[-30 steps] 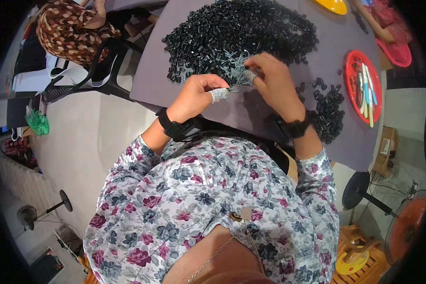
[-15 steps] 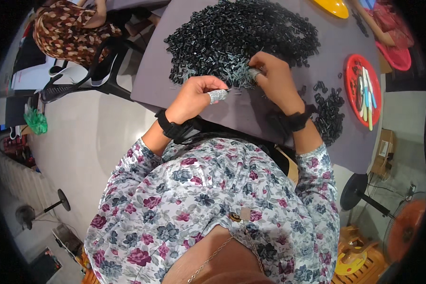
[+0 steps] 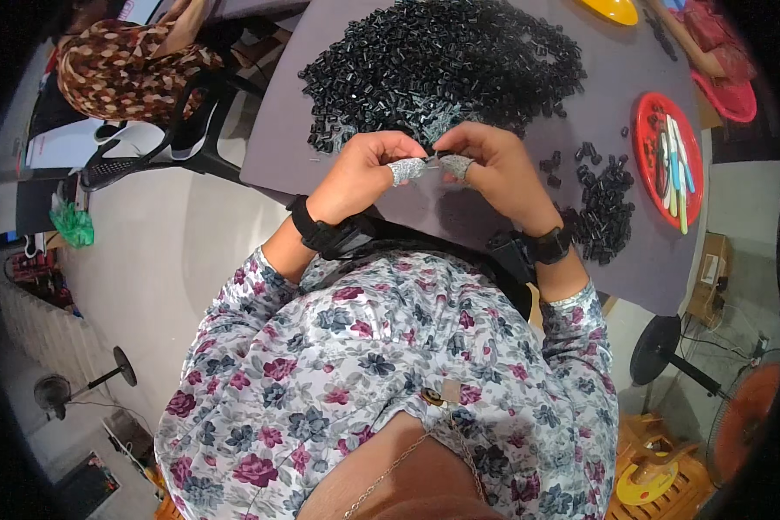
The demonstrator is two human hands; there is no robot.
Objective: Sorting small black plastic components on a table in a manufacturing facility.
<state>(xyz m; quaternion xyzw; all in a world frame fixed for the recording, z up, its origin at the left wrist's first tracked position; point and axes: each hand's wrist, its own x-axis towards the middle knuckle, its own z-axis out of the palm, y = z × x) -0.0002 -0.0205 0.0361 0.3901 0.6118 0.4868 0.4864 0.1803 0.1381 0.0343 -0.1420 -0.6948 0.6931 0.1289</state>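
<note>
My left hand (image 3: 362, 173) is closed, finger and thumb pinching a small black plastic piece (image 3: 430, 159) just in front of the big pile. My right hand (image 3: 501, 178) meets it there, also pinched; whatever lies between its own fingertips is too small to make out. Both thumbs are wrapped in a grey, speckled covering. Beyond my fingertips spreads a large heap of small black plastic pieces (image 3: 442, 69). At the near edge of that heap lie thin, pale grey bits, partly hidden by my hands.
A smaller pile of black pieces (image 3: 602, 212) lies right of my right wrist. Farther right is a red plate (image 3: 646, 186) holding several knife-like tools with coloured handles (image 3: 678, 173). A yellow dish (image 3: 614, 12) stands at the back. Other people sit at far left and far right.
My right hand has moved left and nearer from the edge of the heap to meet my left hand. The left hand has hardly moved and still pinches the black piece.
</note>
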